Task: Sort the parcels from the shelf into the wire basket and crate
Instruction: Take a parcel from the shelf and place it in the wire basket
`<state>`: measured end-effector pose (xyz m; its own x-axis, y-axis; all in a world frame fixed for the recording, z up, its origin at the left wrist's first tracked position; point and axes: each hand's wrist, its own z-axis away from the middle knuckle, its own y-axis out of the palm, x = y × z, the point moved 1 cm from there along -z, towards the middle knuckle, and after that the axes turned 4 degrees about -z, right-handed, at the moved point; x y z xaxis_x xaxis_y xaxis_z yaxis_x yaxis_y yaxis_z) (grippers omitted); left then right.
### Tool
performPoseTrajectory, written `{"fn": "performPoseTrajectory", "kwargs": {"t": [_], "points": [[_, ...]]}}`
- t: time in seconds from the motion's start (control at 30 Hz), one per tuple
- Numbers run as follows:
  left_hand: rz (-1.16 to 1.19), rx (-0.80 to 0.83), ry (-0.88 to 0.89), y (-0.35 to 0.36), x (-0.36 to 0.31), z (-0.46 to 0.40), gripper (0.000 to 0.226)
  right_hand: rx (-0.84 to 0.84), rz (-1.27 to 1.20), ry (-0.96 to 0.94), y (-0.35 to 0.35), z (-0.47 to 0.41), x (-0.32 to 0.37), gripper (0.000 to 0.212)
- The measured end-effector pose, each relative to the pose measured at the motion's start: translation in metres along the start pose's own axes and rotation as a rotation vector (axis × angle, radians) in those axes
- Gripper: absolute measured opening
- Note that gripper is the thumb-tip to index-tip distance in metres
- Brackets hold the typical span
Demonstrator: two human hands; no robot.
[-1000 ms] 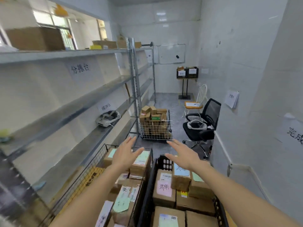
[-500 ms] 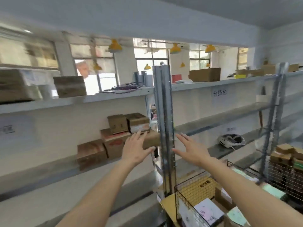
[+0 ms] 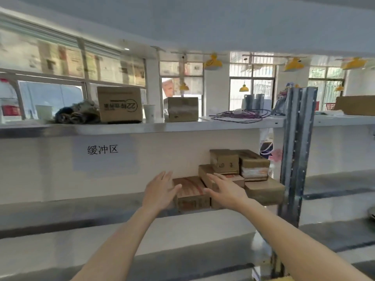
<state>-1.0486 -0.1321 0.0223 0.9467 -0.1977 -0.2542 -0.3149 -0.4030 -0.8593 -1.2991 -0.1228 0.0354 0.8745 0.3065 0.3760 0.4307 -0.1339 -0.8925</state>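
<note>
Head cam: both arms reach out toward the middle shelf of a metal rack. Left hand has fingers straight and spread, palm turned inward, holding nothing; it sits just left of the front parcel, a brown carton with red print on top. Can't tell if the thumb touches the carton edge or is just short of it. Right hand is also flat-fingered and empty, palm facing left, in front of the low flat carton behind it. The front parcel sits between the two hands.

Parcel stack is at the right end of that shelf, against the grey upright post. Layout: front parcel lowest and furthest left; flat carton just right of it and behind; wide brown box at the right, next to the post. On top of those, two smaller cartons side by side: left small box with dark marks on its face, right small box with an orange-and-white label on its front.

Wall behind the shelf carries a paper sign reading 缓冲区. Top shelf holds an upside-down printed carton, a white paper cup, a plain brown box, a coil of purple cable and a dark bundle at the left, too blurred to identify. Windows and yellow pendant lamps beyond.

Wire basket and crate are out of frame.
</note>
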Motion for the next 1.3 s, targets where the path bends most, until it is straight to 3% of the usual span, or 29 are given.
{"fn": "performPoseTrajectory", "kwargs": {"t": [0.33, 0.87, 1.1, 1.3], "points": [[0.199, 0.247, 0.044, 0.079, 0.09, -0.063, 0.074, 0.076, -0.022, 0.191, 0.086, -0.093, 0.005, 0.07], [0.486, 0.377, -0.095, 0.158, 0.085, -0.101, 0.085, 0.144, -0.016, 0.249, 0.135, -0.168, -0.021, 0.075], [0.792, 0.381, -0.315, 0.167, 0.079, -0.104, 0.032, 0.181, -0.336, 0.3, 0.151, -0.177, -0.033, 0.087], [1.042, 0.31, -0.464, 0.169, 0.071, -0.093, 0.039, 0.114, -0.377, 0.278, 0.156, -0.18, -0.04, 0.087]]}}
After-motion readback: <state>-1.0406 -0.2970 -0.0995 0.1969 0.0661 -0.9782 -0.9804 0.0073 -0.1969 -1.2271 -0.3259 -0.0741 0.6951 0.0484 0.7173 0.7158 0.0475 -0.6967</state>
